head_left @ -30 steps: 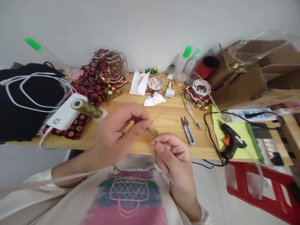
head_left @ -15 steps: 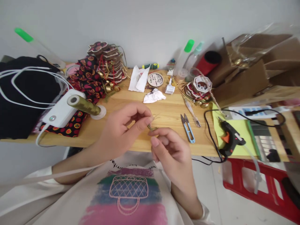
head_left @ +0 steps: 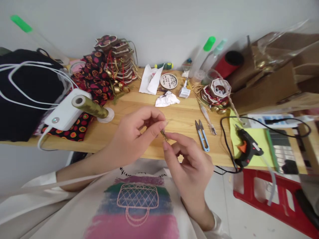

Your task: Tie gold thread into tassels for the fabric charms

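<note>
Over the front edge of the wooden table, my left hand (head_left: 139,136) pinches a small olive-green thread bundle (head_left: 163,134) between thumb and index finger. Thin loose ends stick out past those fingertips. From the right, the thumb and forefinger of my right hand (head_left: 190,159) close round the bundle's lower end; its other fingers are curled. Most of the bundle is hidden by the fingertips. A spool of olive-green thread (head_left: 91,108) leans left of my hands, on a white base. Blue-handled thread snips (head_left: 202,136) lie to the right.
Patterned pouches (head_left: 92,79) and stacked ornaments with bells (head_left: 121,63) fill the back left, beside a white power adapter (head_left: 65,111). Right of the snips are a pen (head_left: 208,119), octagonal ornaments (head_left: 219,91) and a black glue gun (head_left: 248,146) with its cord. Cardboard boxes (head_left: 274,76) stand behind.
My right thumb and forefinger have come together on the bundle's lower end. Both hands have shifted slightly right in view, and the head view has moved a little too.
</note>
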`<state>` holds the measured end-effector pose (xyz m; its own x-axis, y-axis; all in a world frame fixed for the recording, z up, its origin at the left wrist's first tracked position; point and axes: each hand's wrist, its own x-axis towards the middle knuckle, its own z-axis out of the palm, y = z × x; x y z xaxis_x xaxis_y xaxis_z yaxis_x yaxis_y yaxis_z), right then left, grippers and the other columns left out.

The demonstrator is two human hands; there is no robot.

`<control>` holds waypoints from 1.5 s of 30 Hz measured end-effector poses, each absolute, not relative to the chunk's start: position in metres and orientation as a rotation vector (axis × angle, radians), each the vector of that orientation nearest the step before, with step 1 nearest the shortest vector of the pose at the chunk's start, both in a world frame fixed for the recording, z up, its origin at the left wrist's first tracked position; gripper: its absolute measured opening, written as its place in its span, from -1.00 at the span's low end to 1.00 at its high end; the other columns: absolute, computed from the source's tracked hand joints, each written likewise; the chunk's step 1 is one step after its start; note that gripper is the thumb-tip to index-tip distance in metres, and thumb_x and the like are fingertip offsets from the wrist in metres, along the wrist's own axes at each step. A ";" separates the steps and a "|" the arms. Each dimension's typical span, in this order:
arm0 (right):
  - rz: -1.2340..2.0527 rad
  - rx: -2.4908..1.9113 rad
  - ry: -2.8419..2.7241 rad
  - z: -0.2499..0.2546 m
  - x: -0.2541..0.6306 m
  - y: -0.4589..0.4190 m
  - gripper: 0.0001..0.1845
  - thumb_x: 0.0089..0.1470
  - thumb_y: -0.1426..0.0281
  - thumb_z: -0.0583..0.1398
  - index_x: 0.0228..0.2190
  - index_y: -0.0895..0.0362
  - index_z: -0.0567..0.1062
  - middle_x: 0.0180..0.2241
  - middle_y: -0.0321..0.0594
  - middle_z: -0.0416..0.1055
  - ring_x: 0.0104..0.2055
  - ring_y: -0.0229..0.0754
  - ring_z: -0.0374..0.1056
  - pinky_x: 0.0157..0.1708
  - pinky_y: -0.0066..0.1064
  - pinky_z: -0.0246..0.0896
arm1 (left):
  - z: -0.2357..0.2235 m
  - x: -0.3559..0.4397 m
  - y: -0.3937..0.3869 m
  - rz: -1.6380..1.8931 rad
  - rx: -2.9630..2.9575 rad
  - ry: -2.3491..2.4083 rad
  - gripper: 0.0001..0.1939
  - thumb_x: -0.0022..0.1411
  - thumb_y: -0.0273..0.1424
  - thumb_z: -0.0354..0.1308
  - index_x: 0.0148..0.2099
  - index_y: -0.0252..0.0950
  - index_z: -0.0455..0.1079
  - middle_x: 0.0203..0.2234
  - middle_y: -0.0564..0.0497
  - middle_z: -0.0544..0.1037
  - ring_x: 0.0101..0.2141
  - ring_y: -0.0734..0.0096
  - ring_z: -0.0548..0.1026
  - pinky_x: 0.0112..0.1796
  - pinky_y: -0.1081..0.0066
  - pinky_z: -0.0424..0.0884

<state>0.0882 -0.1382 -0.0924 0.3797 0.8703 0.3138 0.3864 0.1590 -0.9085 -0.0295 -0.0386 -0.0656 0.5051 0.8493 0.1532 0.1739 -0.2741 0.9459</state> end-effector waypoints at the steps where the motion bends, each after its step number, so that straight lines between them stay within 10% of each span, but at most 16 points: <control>1: 0.492 -1.440 -1.215 -0.092 0.088 -0.138 -0.74 0.10 0.55 0.26 -0.16 0.06 0.53 -0.63 -0.53 0.26 -0.64 -0.46 0.13 -0.64 -0.62 0.11 | -0.066 -0.030 -0.038 0.847 1.776 0.863 -0.93 0.26 -0.48 0.16 -0.33 -0.30 0.38 -0.51 0.15 0.43 -0.50 0.59 0.39 -0.48 0.59 0.30; 30: 1.256 -1.098 -0.716 -0.098 0.099 -0.126 -0.77 0.06 0.53 0.29 -0.30 -0.04 0.67 -0.78 -0.50 0.23 -0.76 -0.50 0.00 -0.77 -0.63 -0.18 | -0.070 -0.032 -0.025 0.775 1.348 0.858 -0.83 0.01 -0.59 0.34 -0.33 -0.27 0.50 -0.53 0.14 0.58 -0.51 0.58 0.52 -0.48 0.59 0.43; 45: 1.693 -0.966 -0.536 -0.107 0.113 -0.112 -0.82 -0.10 0.30 0.40 -0.43 0.13 0.63 -0.68 -0.43 0.39 -0.79 -0.53 -0.11 -0.84 -0.57 -0.25 | -0.089 -0.054 -0.011 1.064 2.214 0.426 -0.68 0.06 -0.62 0.38 -0.14 -0.21 0.54 -0.38 0.08 0.62 -0.33 0.42 0.47 -0.34 0.40 0.41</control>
<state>0.1133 -0.1123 -0.1069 -0.1081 0.9358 -0.3355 -0.5720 -0.3345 -0.7489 -0.0543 -0.0109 -0.0885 0.6201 0.5304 0.5780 0.0151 -0.7447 0.6672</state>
